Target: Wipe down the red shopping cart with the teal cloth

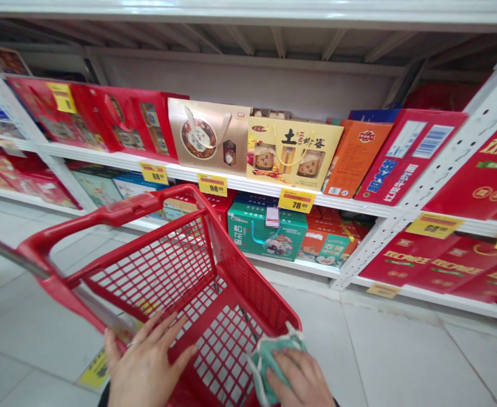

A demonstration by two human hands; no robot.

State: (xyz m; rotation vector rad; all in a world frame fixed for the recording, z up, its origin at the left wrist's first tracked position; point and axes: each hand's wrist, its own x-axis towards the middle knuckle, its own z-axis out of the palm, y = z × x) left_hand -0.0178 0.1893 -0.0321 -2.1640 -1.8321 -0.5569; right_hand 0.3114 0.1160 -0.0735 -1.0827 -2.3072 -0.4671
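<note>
Red plastic-mesh shopping trolley [104, 212] fills the foreground; beyond it, white perforated steel shelving [443, 155] carries boxed gifts, a teal cardboard carton [267, 232] among them. Left hand [146, 362] lies open, fingers spread, on the trolley's near rim. Right hand [299, 379] closes over crumpled teal fabric [269, 356] with white loops, at the trolley's right rim.

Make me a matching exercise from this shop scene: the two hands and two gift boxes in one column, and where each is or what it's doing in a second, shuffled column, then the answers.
Things:
1. Left hand
2. Right hand
3. Teal gift box
4. Yellow gift box

Places or states:
A. On the upper shelf
B. Holding a green face mask
C. On the lower shelf
D. Resting on the red shopping cart

Pairs: 1-D, 2-B, 3-C, 4-A
</note>
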